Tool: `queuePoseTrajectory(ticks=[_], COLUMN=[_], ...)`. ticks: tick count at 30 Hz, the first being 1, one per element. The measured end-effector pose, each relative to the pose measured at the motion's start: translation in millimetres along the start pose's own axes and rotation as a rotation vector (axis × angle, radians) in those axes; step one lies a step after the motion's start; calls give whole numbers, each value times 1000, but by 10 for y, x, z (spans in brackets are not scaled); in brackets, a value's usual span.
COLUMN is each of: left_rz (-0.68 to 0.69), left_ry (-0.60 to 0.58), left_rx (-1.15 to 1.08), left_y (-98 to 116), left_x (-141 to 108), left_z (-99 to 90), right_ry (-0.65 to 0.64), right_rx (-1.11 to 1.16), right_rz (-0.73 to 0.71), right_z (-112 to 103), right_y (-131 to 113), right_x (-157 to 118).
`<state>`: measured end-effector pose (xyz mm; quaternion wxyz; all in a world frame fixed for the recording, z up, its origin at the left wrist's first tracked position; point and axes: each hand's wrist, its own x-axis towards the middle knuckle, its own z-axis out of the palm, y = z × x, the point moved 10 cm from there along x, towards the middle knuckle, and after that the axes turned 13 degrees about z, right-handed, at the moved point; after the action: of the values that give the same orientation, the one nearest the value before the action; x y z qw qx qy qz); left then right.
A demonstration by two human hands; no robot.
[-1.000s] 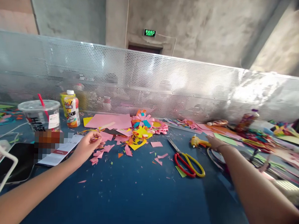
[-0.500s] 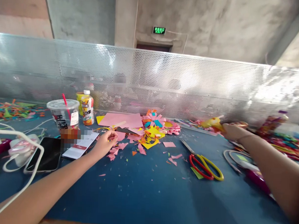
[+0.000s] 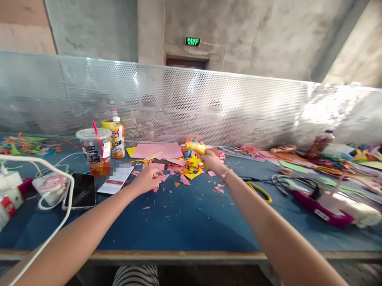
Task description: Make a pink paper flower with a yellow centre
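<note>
1. From where I stand: right grip (image 3: 214, 161) clamped on a yellow glue gun (image 3: 195, 148), held tilted over the paper pile at the back middle of the bench (image 3: 181, 227)
2. Left grip (image 3: 147, 180) has fingers curled inward at the near edge of the pink scraps (image 3: 184, 179); can't tell whether anything is pinched there
3. Progress, my judgement: partway; pink flowers (image 3: 221, 155) look formed, partly hidden behind gun and hand, with yellow cutouts (image 3: 194, 162) just in front
4. Apparently not used up: a broad pink sheet (image 3: 159, 151) lying flat left of the gun, plus loose scraps around the left fingers; whether glue is on anything, too small to see
5. Yellow loop handle (image 3: 268, 200) shows beside the right forearm, rest of that tool hidden behind the arm
6. Writing: green sign (image 3: 192, 42) on the far wall reads EXIT under Chinese characters
7. Bottle (image 3: 117, 140) label seems to show "SQ", rest too small to make out
8. Cup (image 3: 91, 145) with red straw has big dark vertical lettering, can't read it; white sticker (image 3: 106, 150) on it unreadable too
9. Lit phone screen (image 3: 115, 182) carries text, too small; purple power strip (image 3: 322, 210) has a white label, illegible
</note>
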<state>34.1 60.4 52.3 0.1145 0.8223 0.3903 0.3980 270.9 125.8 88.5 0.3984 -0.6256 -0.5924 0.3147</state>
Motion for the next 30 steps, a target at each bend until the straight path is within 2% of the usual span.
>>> queuePoseTrajectory(ticks=[2,6,10,14,30], left_rz=[58,107,18,-44,-34], left_ry=[-45,-78,-136,-254,-284], left_rx=[29,74,104,117,104], left_y=[4,-35,-114,-105,-110], left_x=[10,28,13,-23,-19], left_z=[21,38,98,194,256], right_ry=[-17,127,166,160,63], right_rx=[6,-215,-537,-732,-907], right_rz=[-44,-145,-112,-201,-320], right_z=[183,237,354,514,661], right_y=[115,252,349,282,235], right_x=[-42,-128,-164,-235,-354])
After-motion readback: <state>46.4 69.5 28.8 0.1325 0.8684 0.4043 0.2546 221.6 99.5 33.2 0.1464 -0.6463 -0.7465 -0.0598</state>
